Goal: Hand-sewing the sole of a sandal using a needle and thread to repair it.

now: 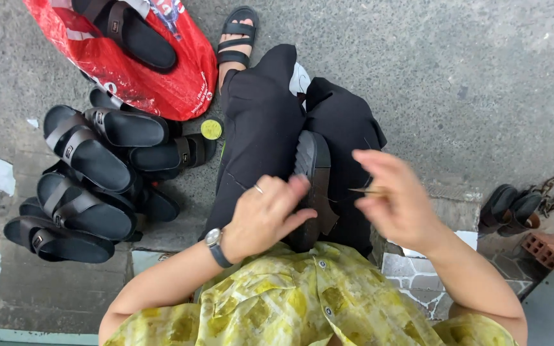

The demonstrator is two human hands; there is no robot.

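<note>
The right hand (397, 202) is motion-blurred, its thin tool (368, 190) too small to identify.

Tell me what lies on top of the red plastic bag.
One black strapped sandal rests on the red plastic bag. The bag covers whatever it holds, and hides part of the sandal pile beside it.

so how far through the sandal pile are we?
Cannot tell which are finished: a heap of black sandals lies on the ground, one more on the red bag. In hand: the left hand steadies a sandal on the lap, while the right hand pinches a thin tool.
</note>
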